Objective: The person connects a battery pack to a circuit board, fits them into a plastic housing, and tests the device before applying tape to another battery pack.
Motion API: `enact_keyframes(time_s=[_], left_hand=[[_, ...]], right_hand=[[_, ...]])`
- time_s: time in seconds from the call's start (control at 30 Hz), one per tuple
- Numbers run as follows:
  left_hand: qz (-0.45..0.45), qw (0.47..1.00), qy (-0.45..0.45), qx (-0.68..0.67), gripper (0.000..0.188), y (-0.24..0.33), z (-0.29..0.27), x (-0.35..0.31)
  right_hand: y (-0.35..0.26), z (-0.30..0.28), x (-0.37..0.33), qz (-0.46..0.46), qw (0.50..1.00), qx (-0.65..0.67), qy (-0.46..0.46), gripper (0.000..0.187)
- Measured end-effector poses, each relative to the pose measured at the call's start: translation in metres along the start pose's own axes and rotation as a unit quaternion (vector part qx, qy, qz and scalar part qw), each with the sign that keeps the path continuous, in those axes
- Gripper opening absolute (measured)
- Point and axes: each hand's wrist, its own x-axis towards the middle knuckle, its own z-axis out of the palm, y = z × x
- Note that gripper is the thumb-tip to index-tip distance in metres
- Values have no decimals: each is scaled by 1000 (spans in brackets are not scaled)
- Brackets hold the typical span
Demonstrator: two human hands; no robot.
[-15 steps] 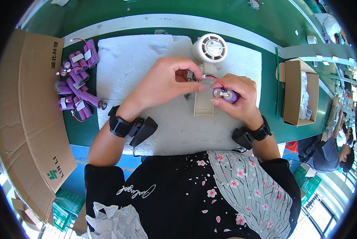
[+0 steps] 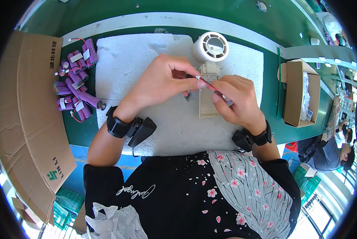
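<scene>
My left hand (image 2: pixel 160 85) pinches a small white connector (image 2: pixel 198 77) at the end of red and black wires (image 2: pixel 208 84). My right hand (image 2: pixel 242 97) is closed round a purple battery pack (image 2: pixel 228 100), mostly covered by the fingers, and its fingertips grip the wires near the connector. Just beyond and below the hands lies a cream handheld fan, with its round head (image 2: pixel 211 46) at the far end and its hollow handle (image 2: pixel 208 107) towards me. Behind my left fingertips a small dark part (image 2: pixel 189 95) shows; its kind is unclear.
White foam sheet (image 2: pixel 146 51) under the work, on a green table (image 2: pixel 118 12). Several purple battery packs (image 2: pixel 77 79) are heaped at left beside a large cardboard box (image 2: pixel 27 111). An open carton (image 2: pixel 302 95) with white bags stands right. Other people (image 2: pixel 330 153) sit at far right.
My right hand has turned the battery pack so its ends no longer show, and its fingers have moved left onto the wires. The two hands' fingertips are closer together.
</scene>
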Motion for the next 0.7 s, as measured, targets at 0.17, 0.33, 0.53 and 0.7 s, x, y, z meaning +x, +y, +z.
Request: enact_keyframes(time_s=[0.17, 0.33, 0.53, 0.7], left_hand=[[-15, 1000, -13, -13, 12, 3, -3, -1], [21, 1000, -18, -11, 11, 1, -2, -1], [-1, 999, -19, -27, 11, 6, -5, -1], [5, 1000, -24, -11, 11, 5, -4, 0]], right_hand=[[-1, 1, 0, -26, 998, -52, 1, 17], [-2, 3, 0, -6, 997, -60, 42, 18], [0, 1, 5, -28, 991, -124, 42, 16], [1, 0, 3, -14, 994, -110, 16, 13]])
